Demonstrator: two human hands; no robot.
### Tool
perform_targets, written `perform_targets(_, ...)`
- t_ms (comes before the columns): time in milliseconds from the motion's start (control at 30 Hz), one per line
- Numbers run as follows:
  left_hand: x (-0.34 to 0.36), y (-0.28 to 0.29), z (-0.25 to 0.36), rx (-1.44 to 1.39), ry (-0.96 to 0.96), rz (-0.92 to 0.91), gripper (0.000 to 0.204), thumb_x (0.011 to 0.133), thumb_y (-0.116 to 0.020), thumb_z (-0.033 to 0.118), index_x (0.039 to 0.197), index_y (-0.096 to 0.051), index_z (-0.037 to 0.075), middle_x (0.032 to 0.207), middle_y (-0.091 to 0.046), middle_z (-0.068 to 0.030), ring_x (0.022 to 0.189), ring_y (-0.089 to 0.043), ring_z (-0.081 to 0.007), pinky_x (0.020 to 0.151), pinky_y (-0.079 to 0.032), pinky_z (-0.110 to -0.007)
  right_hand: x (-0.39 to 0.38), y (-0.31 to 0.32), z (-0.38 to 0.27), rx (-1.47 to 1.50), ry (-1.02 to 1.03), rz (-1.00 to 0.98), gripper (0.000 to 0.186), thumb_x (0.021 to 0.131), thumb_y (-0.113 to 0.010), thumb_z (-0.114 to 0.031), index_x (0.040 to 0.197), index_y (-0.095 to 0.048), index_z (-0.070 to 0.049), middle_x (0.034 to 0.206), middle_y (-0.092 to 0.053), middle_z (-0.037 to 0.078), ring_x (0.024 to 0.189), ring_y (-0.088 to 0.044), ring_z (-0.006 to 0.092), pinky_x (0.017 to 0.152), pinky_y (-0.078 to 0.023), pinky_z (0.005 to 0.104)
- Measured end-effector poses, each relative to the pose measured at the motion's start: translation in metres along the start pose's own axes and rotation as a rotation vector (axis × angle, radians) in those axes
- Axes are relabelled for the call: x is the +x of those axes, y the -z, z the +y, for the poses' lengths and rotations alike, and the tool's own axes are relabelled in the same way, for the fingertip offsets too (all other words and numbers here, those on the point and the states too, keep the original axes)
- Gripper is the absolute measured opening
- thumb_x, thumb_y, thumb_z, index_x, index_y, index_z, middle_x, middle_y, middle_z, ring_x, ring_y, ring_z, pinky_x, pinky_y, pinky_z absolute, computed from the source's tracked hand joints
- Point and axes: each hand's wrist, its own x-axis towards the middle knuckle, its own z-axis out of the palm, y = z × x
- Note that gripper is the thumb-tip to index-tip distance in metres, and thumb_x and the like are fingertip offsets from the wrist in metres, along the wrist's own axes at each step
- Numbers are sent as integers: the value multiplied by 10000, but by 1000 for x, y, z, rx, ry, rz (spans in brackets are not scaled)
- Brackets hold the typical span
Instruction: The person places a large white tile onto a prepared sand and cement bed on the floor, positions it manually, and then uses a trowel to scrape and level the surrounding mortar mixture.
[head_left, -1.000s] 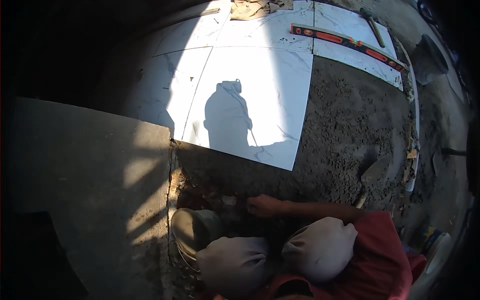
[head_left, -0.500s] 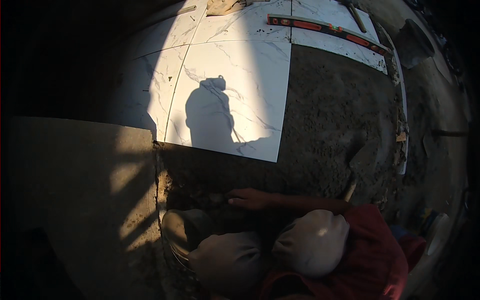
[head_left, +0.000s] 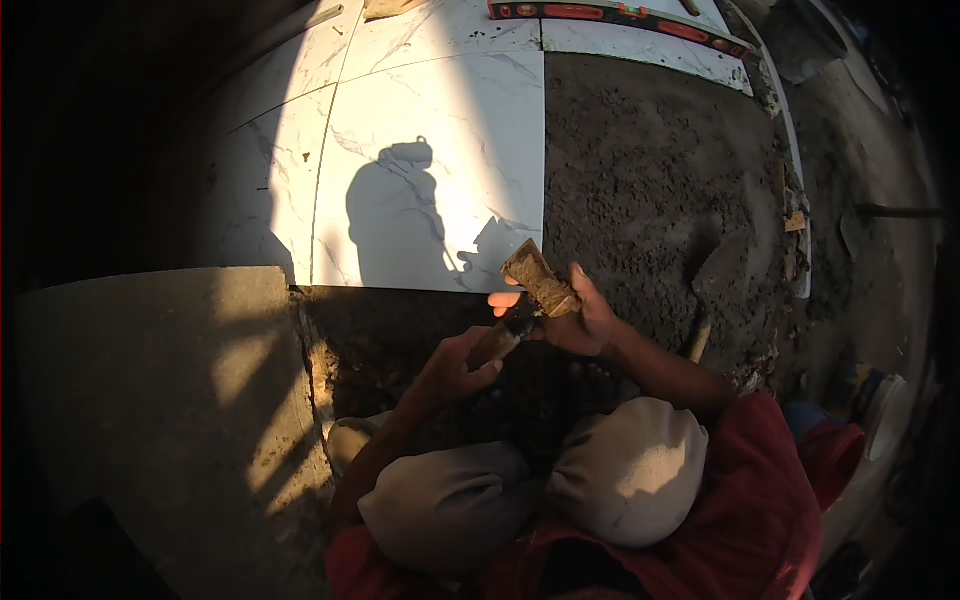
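My left hand [head_left: 460, 365] is closed on the short, dark handle [head_left: 500, 340] of a hand tool, low over the dark ground beyond my knees. My right hand [head_left: 585, 315] grips that tool's wide, dirt-caked head [head_left: 535, 272], tilted up near the front edge of a large white marble-patterned tile [head_left: 380, 100], which carries my shadow. Right of the tile lies a bed of wet grey mortar [head_left: 650, 160], where a trowel [head_left: 720, 270] rests with its handle toward me.
A red-and-black spirit level [head_left: 570, 12] lies across the far tiles. A grey concrete slab [head_left: 140, 370] borders the left. A light strip [head_left: 800, 250] edges the mortar; beyond it are a dark bucket [head_left: 800, 45], a rod [head_left: 890, 212] and a pale container [head_left: 880, 420].
My right hand has risen from low near the ground to hold the tool's head. My left hand has come into view holding its handle. The head camera's view has shifted.
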Motion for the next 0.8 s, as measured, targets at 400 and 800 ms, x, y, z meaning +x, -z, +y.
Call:
perform_targets(400,48,-36,-1,246,-202,-225,491,787,-653,286,1171,-513,14,978,-627,-195,866,-637,-369,746,-505,-442,-116,14,-3,-23,272,454,692,945,-440,-516,1450,-272,-73,1422,-391,190,1293,-431,305,1065,-355,468)
perform_targets(800,67,-41,18,365,-297,-346,530,783,-694,336,1173,-523,19,1014,-632,-178,893,-648,-346,762,-516,-430,-127,12,-44,-135,464,659,742,927,-394,-617,1423,-312,-70,1283,-524,166,1121,-556,256,963,-453,417)
